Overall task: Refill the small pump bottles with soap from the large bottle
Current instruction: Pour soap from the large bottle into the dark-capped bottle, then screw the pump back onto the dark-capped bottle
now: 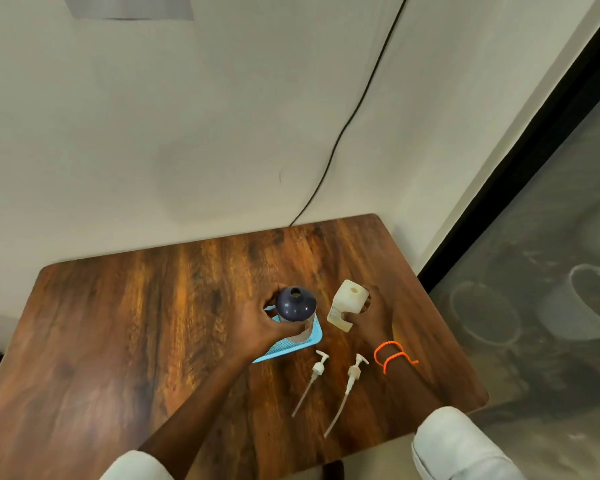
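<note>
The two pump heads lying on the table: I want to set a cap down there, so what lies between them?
Nothing: the head view shows bare wooden table between the left pump head and the right pump head, which lie apart.

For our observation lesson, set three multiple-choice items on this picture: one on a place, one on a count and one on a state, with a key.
1. Where does the small dark-blue-topped bottle stand?
A. On the light blue tray
B. On the floor
C. On a shelf

2. How many white pump heads with tubes lie on the brown wooden table?
A. One
B. Two
C. Four

3. How is the small bottle's neck?
A. Capped
B. Fitted with a pump
C. Open

Key:
1 A: the tray shows beneath the bottle, which the left hand grips.
2 B: one pump head lies beside the other.
3 C: its hole shows bare, like that of the large cream bottle held by the right hand.
</note>
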